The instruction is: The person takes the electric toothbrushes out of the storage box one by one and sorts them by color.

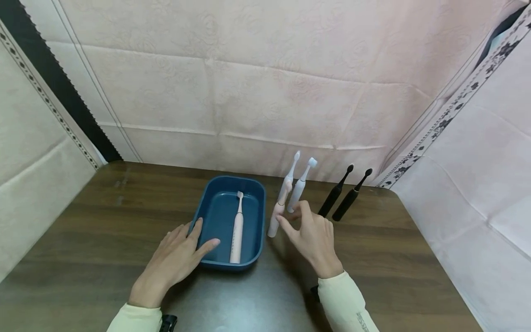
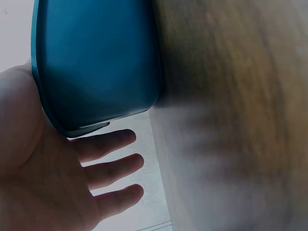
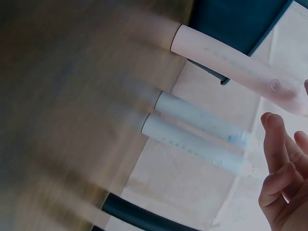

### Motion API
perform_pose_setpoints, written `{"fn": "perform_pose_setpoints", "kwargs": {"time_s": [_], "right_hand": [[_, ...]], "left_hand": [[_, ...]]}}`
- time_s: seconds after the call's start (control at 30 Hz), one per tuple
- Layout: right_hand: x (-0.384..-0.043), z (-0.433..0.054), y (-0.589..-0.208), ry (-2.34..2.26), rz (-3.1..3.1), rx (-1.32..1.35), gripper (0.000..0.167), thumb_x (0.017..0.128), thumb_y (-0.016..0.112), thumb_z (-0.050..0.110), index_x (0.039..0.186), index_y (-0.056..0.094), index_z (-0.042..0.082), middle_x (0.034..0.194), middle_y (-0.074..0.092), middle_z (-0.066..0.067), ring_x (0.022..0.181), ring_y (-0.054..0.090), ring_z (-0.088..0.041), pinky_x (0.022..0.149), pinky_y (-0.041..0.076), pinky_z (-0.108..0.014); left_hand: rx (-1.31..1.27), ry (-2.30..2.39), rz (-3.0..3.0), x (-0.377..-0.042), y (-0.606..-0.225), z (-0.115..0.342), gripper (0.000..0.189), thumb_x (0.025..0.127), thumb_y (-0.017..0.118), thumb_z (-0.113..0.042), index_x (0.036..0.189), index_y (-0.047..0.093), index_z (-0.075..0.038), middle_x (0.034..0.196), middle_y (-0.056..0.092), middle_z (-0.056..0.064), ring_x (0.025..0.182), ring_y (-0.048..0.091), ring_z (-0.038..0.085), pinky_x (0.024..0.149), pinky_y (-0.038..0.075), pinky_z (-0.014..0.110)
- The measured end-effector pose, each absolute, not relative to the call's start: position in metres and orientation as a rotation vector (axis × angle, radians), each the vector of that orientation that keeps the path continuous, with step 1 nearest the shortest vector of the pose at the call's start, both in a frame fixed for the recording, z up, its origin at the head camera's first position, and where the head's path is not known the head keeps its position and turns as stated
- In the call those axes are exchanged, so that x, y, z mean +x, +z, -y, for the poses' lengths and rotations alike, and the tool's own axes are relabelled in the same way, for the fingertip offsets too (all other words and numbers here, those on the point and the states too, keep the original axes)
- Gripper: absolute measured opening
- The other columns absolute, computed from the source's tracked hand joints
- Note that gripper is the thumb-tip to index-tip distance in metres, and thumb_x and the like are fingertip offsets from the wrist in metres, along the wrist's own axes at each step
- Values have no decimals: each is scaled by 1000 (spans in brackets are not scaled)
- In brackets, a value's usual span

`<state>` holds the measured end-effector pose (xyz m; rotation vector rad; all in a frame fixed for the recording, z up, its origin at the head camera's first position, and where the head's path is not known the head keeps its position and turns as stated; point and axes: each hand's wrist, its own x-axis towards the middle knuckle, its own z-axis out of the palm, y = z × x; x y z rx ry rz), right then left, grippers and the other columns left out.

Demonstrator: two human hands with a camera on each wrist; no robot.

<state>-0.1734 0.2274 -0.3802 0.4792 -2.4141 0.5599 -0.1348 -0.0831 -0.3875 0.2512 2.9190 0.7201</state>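
Note:
A blue tray sits on the table, and a white electric toothbrush lies lengthwise inside it. My left hand holds the tray's left wall, thumb over the rim and the other fingers outside; three of those fingers stretch out straight below the tray. Right of the tray, a pink electric toothbrush stands upright on its base. My right hand is beside its upper handle, thumb and forefinger parted around it. Whether the thumb touches the handle is unclear; in the right wrist view one fingertip is slightly apart from it.
Two white electric toothbrushes stand upright just behind the pink one. Further right stand two black toothbrushes. A pale cloth hangs behind the wooden table, with more cloth at both sides.

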Motion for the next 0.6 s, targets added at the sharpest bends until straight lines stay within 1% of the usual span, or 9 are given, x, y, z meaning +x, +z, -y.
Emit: {"fn": "perform_pose_setpoints", "kwargs": {"time_s": [0.13,0.23,0.37,0.6], "right_hand": [[-161,-234,-379,555,2417,444,40,88,80,37,107,60,8,87,76,-2,40,28,0,38,25,-22],[-153,-237,-378,555,2413,428,40,88,80,37,106,59,8,85,76,0,42,34,2,39,28,-21],[-147,-237,-376,562,2397,431,39,87,81,36,106,59,9,83,76,2,45,41,2,40,31,-20],[-143,-226,-366,578,2347,485,38,87,82,33,104,60,8,82,75,4,47,47,2,41,34,-19]], "left_hand": [[261,721,-2925,-135,-388,83,91,101,41,-66,157,29,4,155,32,36,142,27,57,114,16,72],[269,725,-2925,-135,-388,84,90,102,42,-65,157,28,4,155,32,36,142,26,57,114,16,72],[263,738,-2919,-134,-388,86,89,102,43,-64,157,28,5,156,31,35,142,25,58,114,15,72],[270,740,-2926,-133,-388,86,91,101,41,-66,157,29,5,155,32,35,141,27,58,113,16,73]]}}
